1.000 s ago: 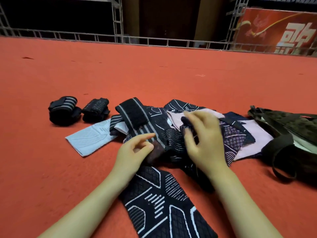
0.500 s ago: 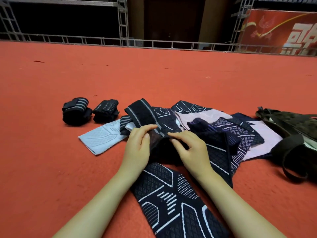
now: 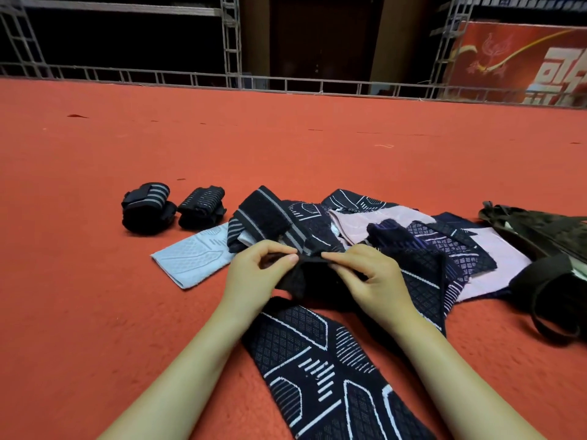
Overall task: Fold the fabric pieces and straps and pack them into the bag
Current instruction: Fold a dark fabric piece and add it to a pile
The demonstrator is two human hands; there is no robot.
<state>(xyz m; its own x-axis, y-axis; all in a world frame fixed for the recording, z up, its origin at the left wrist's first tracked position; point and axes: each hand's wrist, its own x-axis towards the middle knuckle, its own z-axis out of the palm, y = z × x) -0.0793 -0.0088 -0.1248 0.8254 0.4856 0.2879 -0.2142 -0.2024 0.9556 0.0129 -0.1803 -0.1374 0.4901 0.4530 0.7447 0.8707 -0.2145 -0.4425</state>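
Head view, looking down over both forearms onto an orange carpet point(image 3: 95, 296); the left hand point(image 3: 254, 274) and the right hand point(image 3: 374, 281) meet at the near edge of a heap of fabric pieces point(image 3: 397, 236), each pinching the top edge of a dark mesh piece point(image 3: 298, 281) between thumb and forefinger — the fingertips of the two hands nearly touch; the piece is bunched and hangs slack below the fingers, its lower end lying on the heap. A long black patterned strip point(image 3: 317, 369) with white lines runs from under the hands toward the camera, flat on the carpet between the forearms. In the heap a black ribbed strap point(image 3: 263, 214) with grey stripes lies just beyond the left hand; pink pieces point(image 3: 365, 220) and dark grid-patterned ones overlap to the right. A pale blue piece point(image 3: 193, 258) lies flat at the heap's left edge, partly tucked under it. Further left, apart from the heap, two rolled black straps point(image 3: 149, 208) sit side by side, nearly touching. The dark bag point(image 3: 546, 246) lies at the right — its mouth slack, a handle loop resting on the carpet, its near side touching the pink fabric.
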